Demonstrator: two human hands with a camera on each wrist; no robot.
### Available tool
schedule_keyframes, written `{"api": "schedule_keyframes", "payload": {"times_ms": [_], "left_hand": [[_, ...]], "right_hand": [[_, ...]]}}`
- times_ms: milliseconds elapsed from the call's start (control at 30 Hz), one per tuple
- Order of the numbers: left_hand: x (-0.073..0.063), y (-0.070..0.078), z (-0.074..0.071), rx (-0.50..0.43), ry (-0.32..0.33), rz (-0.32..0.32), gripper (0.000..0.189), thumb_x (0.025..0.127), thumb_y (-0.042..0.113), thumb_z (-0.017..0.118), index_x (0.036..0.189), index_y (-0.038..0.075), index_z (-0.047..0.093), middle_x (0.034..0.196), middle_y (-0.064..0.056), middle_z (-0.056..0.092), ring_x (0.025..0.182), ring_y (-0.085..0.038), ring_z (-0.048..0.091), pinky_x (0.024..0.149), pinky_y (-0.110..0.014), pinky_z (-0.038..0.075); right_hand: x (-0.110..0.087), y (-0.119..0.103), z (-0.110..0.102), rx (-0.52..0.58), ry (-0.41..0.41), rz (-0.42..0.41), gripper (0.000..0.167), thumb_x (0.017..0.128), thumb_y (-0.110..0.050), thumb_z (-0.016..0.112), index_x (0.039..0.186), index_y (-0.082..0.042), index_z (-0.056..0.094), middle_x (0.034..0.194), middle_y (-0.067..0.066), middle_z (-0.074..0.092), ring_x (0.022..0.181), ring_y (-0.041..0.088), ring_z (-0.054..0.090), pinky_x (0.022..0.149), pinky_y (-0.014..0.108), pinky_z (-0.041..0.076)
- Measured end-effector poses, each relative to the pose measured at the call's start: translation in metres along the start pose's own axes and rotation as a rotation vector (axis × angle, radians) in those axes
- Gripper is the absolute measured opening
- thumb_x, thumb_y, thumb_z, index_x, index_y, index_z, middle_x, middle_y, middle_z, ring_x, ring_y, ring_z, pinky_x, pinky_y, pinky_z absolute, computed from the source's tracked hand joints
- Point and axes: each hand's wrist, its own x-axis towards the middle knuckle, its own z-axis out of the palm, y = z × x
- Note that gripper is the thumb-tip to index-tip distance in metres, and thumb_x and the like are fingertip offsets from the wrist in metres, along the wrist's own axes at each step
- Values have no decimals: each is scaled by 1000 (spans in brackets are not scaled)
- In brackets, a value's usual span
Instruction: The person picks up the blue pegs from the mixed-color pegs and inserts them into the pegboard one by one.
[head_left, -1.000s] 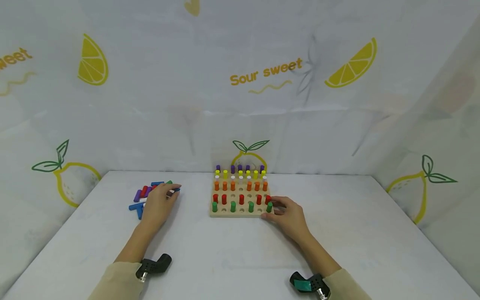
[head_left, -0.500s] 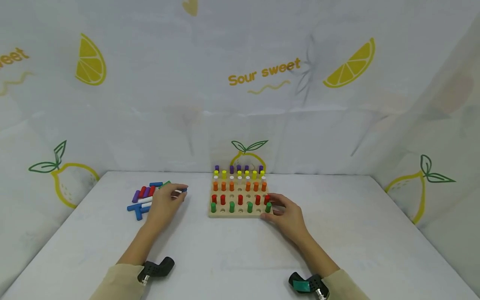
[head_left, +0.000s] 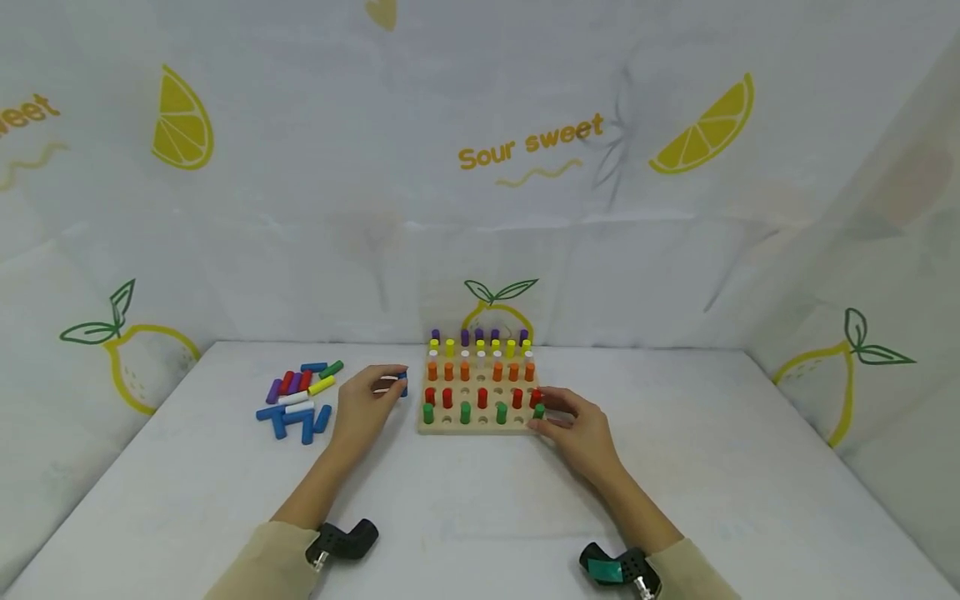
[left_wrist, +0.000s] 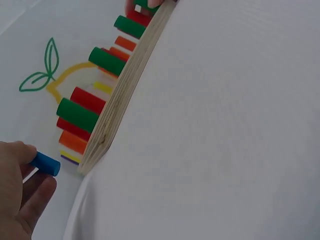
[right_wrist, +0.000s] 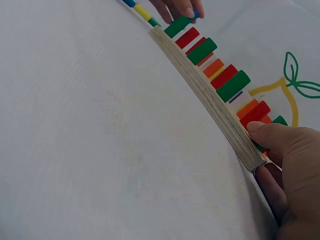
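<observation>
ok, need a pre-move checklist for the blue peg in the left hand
1. Blue peg pinched by left hand: ok.
2. Blue peg roughly upright, like the green pegs: ok.
3. Blue peg over the board: not ok, it's off the board's left side.
4. Open holes between the green pegs: ok.
5. Right hand at the board's right end: ok.
6. Right hand's hold firm enough to steady the board: cannot tell.
</observation>
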Motion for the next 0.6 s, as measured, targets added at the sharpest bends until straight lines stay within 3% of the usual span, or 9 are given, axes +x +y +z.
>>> {"api": "schedule_keyframes", "payload": {"times_ms": [267, 600], "left_hand": [[11, 10, 23, -158, 68, 32, 22, 95, 10, 70, 116, 8, 74, 115, -9, 74, 101, -26, 75, 84, -33, 62], [13, 5, 32, -204, 30, 8, 22, 94, 10, 71, 116, 6, 74, 116, -10, 75, 102, -27, 74, 84, -30, 62]], "right_hand": [[1, 2, 0, -14, 10, -32, 50, 86, -17, 81, 134, -13, 64, 130, 9, 69, 123, 26, 65, 95, 31, 58], [0, 1, 3, -21, 26, -24, 51, 86, -17, 82, 134, -14, 64, 129, 10, 69, 122, 27, 65, 96, 33, 58]]}}
